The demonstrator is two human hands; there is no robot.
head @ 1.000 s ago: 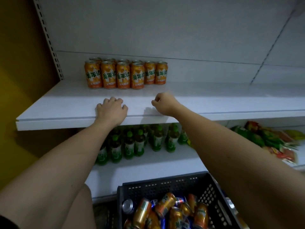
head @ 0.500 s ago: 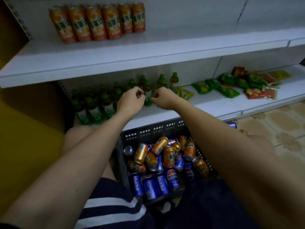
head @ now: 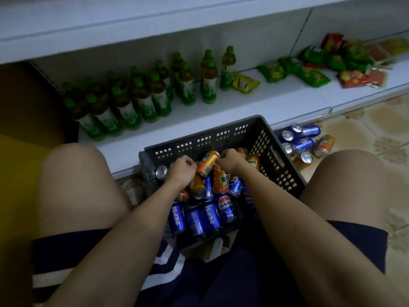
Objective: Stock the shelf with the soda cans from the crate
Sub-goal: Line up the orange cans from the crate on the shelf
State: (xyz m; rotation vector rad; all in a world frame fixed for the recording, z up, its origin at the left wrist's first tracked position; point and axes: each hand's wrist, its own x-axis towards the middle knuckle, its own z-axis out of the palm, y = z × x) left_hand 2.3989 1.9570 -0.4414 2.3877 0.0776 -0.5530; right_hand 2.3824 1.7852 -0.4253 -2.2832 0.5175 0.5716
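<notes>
Both hands reach into the crate of soda cans.

The left hand and right hand sit curled over the heap in the dark crate, either side of an orange can; I cannot tell whether either grips a can. Blue cans lie nearer the person. Green bottles and snack packets stand on the low shelf behind.

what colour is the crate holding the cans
Dark grey, with rows of small holes in its walls; the crate shows clearly in the head view.
</notes>
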